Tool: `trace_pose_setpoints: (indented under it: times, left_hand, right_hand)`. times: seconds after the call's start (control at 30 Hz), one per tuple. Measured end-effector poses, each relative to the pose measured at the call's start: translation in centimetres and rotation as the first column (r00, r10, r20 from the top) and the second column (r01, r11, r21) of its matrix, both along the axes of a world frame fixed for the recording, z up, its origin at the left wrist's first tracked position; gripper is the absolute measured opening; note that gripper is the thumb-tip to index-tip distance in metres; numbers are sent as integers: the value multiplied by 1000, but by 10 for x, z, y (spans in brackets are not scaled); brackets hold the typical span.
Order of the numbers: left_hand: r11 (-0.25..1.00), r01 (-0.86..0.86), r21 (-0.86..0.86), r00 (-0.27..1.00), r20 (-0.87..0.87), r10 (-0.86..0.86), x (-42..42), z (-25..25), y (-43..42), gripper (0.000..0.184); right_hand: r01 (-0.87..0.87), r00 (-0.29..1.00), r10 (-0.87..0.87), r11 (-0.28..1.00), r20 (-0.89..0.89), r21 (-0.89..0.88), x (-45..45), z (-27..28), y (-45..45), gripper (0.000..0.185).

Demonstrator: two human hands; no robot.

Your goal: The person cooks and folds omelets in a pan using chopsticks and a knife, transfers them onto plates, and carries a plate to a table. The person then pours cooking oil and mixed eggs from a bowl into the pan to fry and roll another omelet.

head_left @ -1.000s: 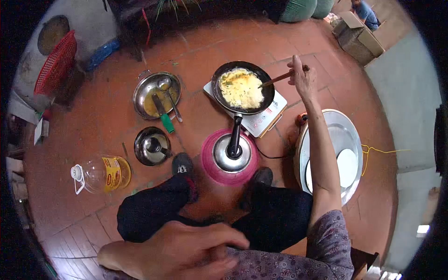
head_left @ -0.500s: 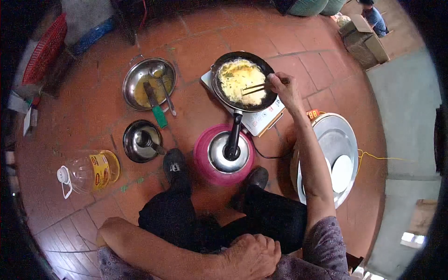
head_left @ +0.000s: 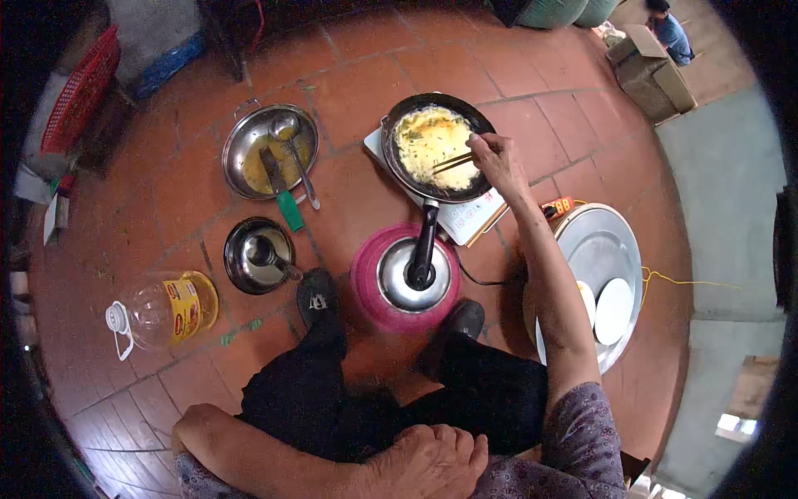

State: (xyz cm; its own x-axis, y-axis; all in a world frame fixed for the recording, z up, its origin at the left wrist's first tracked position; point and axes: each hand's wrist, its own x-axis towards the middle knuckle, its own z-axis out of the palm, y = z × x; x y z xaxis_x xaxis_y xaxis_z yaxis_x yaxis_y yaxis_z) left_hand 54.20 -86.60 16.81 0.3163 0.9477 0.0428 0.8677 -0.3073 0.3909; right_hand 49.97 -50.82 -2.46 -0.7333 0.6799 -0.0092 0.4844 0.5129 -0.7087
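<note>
My right hand [head_left: 500,166] grips a pair of chopsticks [head_left: 453,163] over the right side of a black frying pan [head_left: 403,176]. The chopstick tips touch the lower part of a yellow egg omelette [head_left: 432,143] in the pan. The pan sits on a white cooktop [head_left: 470,218], its handle pointing toward me over a metal lid [head_left: 401,279] on a pink basin [head_left: 363,287]. My left hand [head_left: 432,463] rests in my lap with its fingers curled; anything beneath them is hidden.
At left stand a metal bowl [head_left: 237,158] with egg liquid, a ladle and a green-handled tool, a smaller bowl [head_left: 241,274], and an oil bottle [head_left: 166,312]. A large tray [head_left: 594,237] with white plates [head_left: 613,309] lies right. A person [head_left: 670,35] is beyond a cardboard box [head_left: 644,75].
My right hand has moved left and down, bringing the chopsticks from the omelette's right edge onto its lower part. My left hand, raised and blurred before, has settled in my lap.
</note>
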Motion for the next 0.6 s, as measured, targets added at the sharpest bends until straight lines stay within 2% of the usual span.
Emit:
trace_pose_setpoints:
  times: [0.1, 0.2, 0.23, 0.33, 0.37, 0.47, 0.5, 0.53, 0.6]
  left_hand:
    - [997, 77, -28, 987, -138, -81, -7, 7, 0, 35]
    - [999, 50, 20, 998, -50, -48, -6, 1, -1, 35]
    - [998, 36, 43, 999, -5, -35, -6, 0, -1, 35]
    - [997, 72, 30, 993, -93, -69, -13, 6, -1, 36]
    - [996, 87, 22, 987, -136, -83, -14, 7, -1, 37]
    - [999, 40, 32, 999, -34, -39, -8, -1, -2, 37]
    - [999, 15, 37, 1000, 16, -16, -7, -3, -2, 38]
    - [999, 18, 37, 1000, 14, -19, -7, -2, -1, 38]
    - [998, 59, 14, 996, -69, -58, -10, 2, 0, 37]
  right_hand:
    - [29, 1000, -30, 996, -9, -81, -4, -5, -1, 34]
    - [25, 982, -64, 976, -176, -215, -9, -15, 2, 34]
    - [28, 982, -67, 976, -176, -216, -9, -17, 6, 34]
    - [35, 954, -142, 927, -263, -374, -10, -11, 10, 34]
    - [37, 954, -144, 927, -263, -374, -9, -9, 13, 34]
    - [131, 891, -287, 905, -352, -405, -4, 8, 23, 36]
    - [133, 890, -289, 905, -354, -405, -1, 0, 33, 36]
    - [142, 900, -256, 937, -352, -318, 2, -19, 48, 35]
    - [155, 922, -194, 978, -336, -139, 4, -38, 59, 34]
